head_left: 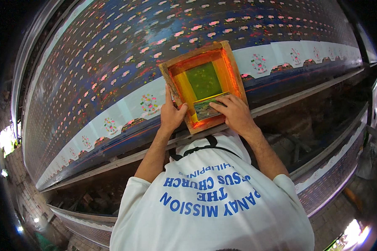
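A wooden screen frame (pixel 232 69), stained orange and yellow around a green mesh panel (pixel 203 78), lies on a long patterned sheet. My left hand (pixel 171 111) grips the frame's left side, index finger stretched along the outer edge and thumb at the rim. My right hand (pixel 234 113) holds a flat squeegee (pixel 203 109) with a yellow strip and a grimy face, inside the lower part of the frame, fingers over its top.
The long printing table carries a dark sheet (pixel 113 50) with small pink shapes and a white border strip (pixel 276 56) bearing round colourful motifs. A wooden rail (pixel 301 87) runs along the near edge. Another patterned table (pixel 331 167) stands behind me, above a brick floor (pixel 16 175).
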Motion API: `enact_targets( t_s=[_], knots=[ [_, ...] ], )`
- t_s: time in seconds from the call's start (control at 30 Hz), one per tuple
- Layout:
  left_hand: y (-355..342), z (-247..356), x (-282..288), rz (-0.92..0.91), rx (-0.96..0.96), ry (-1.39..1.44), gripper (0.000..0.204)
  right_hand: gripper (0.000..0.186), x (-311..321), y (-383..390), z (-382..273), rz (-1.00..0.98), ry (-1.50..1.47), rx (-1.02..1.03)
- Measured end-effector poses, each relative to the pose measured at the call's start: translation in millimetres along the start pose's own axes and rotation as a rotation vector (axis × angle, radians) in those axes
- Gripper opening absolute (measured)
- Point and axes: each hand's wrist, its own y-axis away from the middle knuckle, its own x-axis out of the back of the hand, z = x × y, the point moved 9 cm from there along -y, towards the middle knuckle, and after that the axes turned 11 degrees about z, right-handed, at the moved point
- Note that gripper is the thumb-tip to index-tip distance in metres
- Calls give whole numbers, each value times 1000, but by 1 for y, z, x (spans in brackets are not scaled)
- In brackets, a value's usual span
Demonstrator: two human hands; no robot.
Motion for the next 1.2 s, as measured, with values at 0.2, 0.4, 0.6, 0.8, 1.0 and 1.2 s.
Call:
enact_targets(
  t_s=[0.2, 0.4, 0.6, 0.8, 1.0, 1.2],
  knots=[
    [-4, -9, -22, 31, 95, 116, 105, 63, -1, 3, 20, -51, -29, -14],
    [-5, -14, -21, 80, 0, 69, 107, 65, -7, 6, 25, -90, -41, 12],
    [-4, -24, -29, 49, 39, 51, 112, 61, -1, -1, 25, -198, -90, -33],
    [-4, -17, -27, 55, -35, 13, 114, 59, 10, -81, 42, -191, -113, -15],
    [-6, -13, -26, -3, 3, 42, 115, 59, -1, -150, 53, -140, -74, 50],
    [-6, -11, -26, -42, 21, -17, 115, 59, -10, -81, 47, -148, -45, 35]
  ],
)
